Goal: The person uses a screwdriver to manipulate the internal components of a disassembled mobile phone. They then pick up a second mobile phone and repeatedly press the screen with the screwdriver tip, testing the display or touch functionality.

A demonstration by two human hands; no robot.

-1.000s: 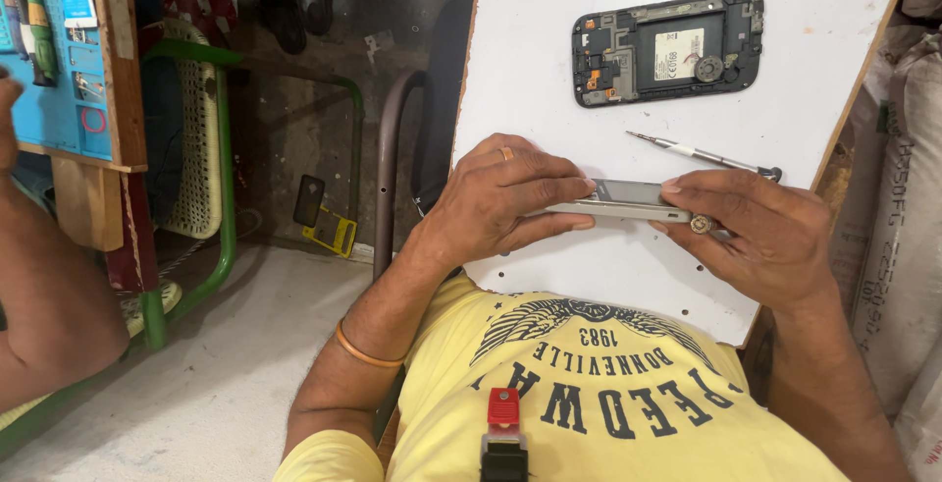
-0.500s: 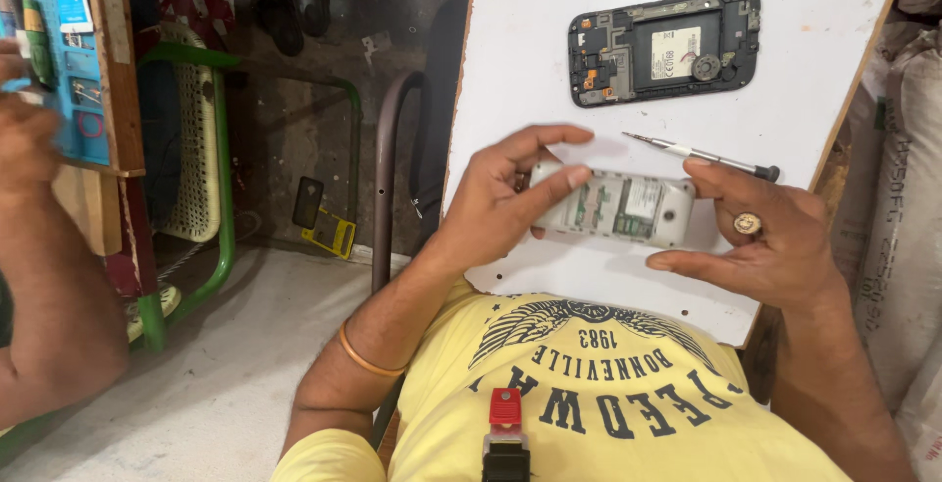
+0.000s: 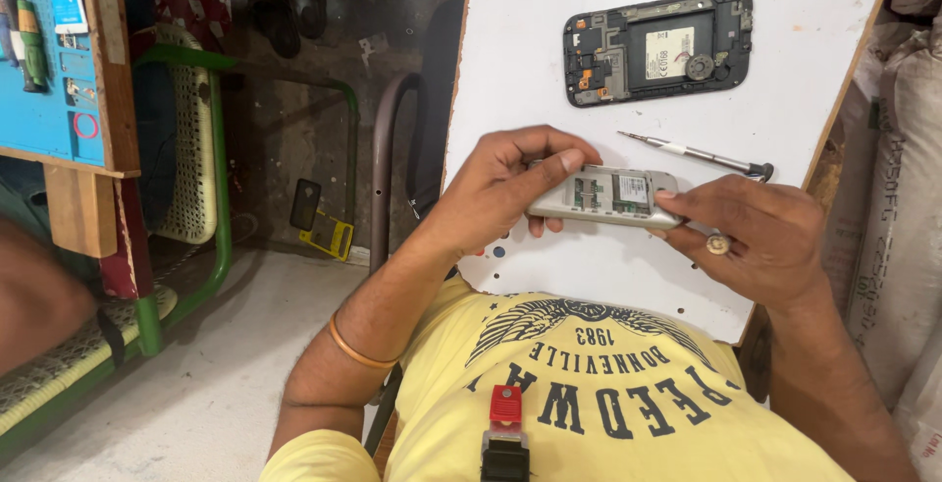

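Grey plastic phone (image 3: 605, 196), back cover off, sits just above the white tabletop (image 3: 530, 60), pinched at its ends by the left hand (image 3: 500, 187) and right hand (image 3: 760, 237). Light, stiff, probably slick (exposed parts look fragile); edges seem safest.

White rectangular label (image 3: 669, 52) inside opened black phone (image 3: 657, 47), small white label (image 3: 632, 188) inside held grey phone (image 3: 605, 196)

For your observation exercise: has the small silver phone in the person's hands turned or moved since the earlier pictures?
Yes. The silver phone was edge-on a second ago; now its open back faces up, still just below the screwdriver on the white board.
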